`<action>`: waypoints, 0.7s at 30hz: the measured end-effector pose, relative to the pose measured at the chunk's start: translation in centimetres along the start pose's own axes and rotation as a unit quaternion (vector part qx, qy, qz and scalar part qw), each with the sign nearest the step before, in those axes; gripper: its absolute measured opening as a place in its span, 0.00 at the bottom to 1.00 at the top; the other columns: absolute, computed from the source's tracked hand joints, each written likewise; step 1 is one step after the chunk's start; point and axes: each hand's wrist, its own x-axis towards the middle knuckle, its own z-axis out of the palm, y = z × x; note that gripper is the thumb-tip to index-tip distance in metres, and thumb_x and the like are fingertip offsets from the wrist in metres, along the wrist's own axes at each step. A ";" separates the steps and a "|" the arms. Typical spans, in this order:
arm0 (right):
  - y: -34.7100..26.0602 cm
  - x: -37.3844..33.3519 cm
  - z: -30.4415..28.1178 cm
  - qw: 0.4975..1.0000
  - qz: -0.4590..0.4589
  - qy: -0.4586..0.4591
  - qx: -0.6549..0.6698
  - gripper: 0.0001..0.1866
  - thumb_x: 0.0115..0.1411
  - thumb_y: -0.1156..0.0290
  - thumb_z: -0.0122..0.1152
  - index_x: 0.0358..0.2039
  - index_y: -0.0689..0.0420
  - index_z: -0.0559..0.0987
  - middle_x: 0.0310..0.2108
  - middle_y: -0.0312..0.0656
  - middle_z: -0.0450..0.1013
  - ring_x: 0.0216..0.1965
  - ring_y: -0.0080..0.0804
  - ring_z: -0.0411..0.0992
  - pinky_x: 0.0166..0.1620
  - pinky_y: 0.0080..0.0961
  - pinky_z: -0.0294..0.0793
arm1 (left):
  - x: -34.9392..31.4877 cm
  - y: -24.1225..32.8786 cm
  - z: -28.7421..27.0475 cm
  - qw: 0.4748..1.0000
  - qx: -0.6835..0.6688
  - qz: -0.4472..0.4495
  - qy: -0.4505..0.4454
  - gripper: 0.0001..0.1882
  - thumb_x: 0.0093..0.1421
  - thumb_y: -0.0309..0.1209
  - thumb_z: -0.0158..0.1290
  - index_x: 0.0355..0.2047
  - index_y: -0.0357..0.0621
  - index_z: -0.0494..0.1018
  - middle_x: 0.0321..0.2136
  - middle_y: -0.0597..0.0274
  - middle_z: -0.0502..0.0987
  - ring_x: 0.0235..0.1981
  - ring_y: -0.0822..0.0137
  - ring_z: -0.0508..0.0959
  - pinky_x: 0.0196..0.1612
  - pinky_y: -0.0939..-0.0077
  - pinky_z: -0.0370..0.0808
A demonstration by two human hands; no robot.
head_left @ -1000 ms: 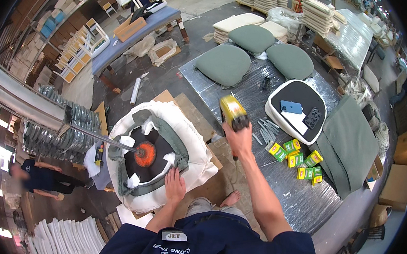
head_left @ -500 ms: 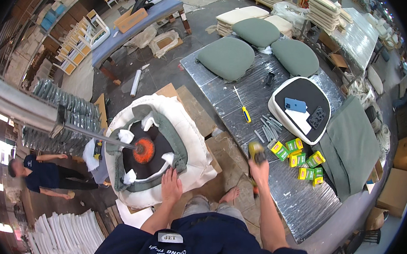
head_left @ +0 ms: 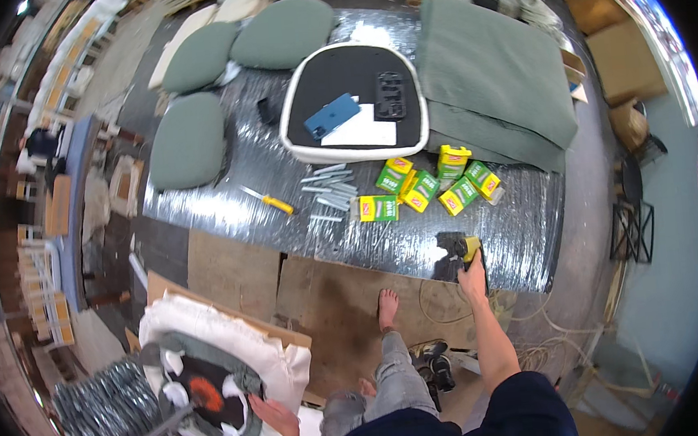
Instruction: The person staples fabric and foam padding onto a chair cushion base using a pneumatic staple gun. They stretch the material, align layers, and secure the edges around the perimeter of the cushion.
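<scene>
My right hand (head_left: 473,278) is wrapped around a yellow and black staple gun (head_left: 455,245) at the near edge of the film-wrapped table (head_left: 276,232). At lower left, my left hand (head_left: 274,416) lies with its fingers stretched out on the rim of an upturned seat with grey-green fabric (head_left: 247,380) folded over its dark underside. White tufts of padding (head_left: 229,387) stick out along the fabric, and an orange disc (head_left: 206,394) on a metal rod presses on the middle. White cloth (head_left: 227,330) surrounds the seat.
On the table are yellow-green boxes (head_left: 379,208), grey staple strips (head_left: 332,191), a yellow-handled screwdriver (head_left: 277,204), a white-edged seat (head_left: 329,68) bearing a blue phone (head_left: 331,117), green padded seats (head_left: 187,140) and folded green fabric (head_left: 493,75). A hose (head_left: 567,328) lies on the floor at right.
The view has swung to the right. My right hand has carried the staple gun along the table edge, toward its right end. My left hand stays at the seat's rim.
</scene>
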 end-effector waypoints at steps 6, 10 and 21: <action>-1.4 1.6 2.9 0.997 0.057 0.002 -0.060 0.51 0.56 0.72 0.66 0.74 0.61 0.47 0.47 0.61 0.76 0.45 0.61 0.77 0.47 0.50 0.78 | 2.0 0.5 3.0 0.993 -0.008 -0.082 0.089 0.25 0.71 0.30 0.42 0.62 0.24 0.62 0.58 0.28 0.67 0.60 0.33 0.66 0.66 0.47 0.61; -5.2 4.4 0.4 0.981 0.032 -0.046 -0.187 0.28 0.57 0.67 0.65 0.59 0.56 0.76 0.36 0.59 0.81 0.40 0.60 0.80 0.43 0.53 0.79 | 1.5 -0.2 3.3 0.989 0.041 -0.062 0.125 0.25 0.67 0.30 0.44 0.59 0.22 0.64 0.54 0.27 0.70 0.56 0.31 0.70 0.63 0.44 0.64; -24.7 37.6 -7.1 0.961 -0.132 0.228 -0.084 0.19 0.63 0.54 0.63 0.47 0.54 0.79 0.46 0.48 0.79 0.50 0.50 0.77 0.51 0.48 0.78 | 4.7 1.2 2.9 0.988 0.078 -0.073 0.115 0.25 0.69 0.29 0.43 0.61 0.23 0.62 0.57 0.28 0.68 0.60 0.34 0.67 0.65 0.46 0.62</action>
